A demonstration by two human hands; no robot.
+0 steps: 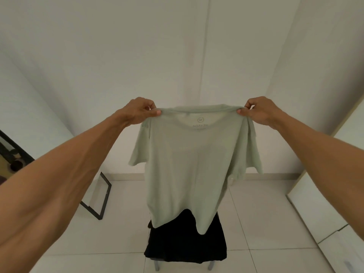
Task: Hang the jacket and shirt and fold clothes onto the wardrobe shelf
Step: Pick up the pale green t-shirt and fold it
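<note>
The person's left hand (140,111) and right hand (258,110) each pinch a shoulder of the pale green cotton T-shirt (194,164); it hangs lengthwise straight down from the fingers, above dark clothes (186,245) on a chair.

Pale green T-shirt (189,160) (hanging, spread)

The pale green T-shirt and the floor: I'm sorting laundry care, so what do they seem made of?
Pale green short-sleeved T-shirt: thin, matte knit, probably cotton; light shows through it and it drapes softly. Glossy white tiled floor: likely ceramic, with grout lines and faint sheen.
</note>
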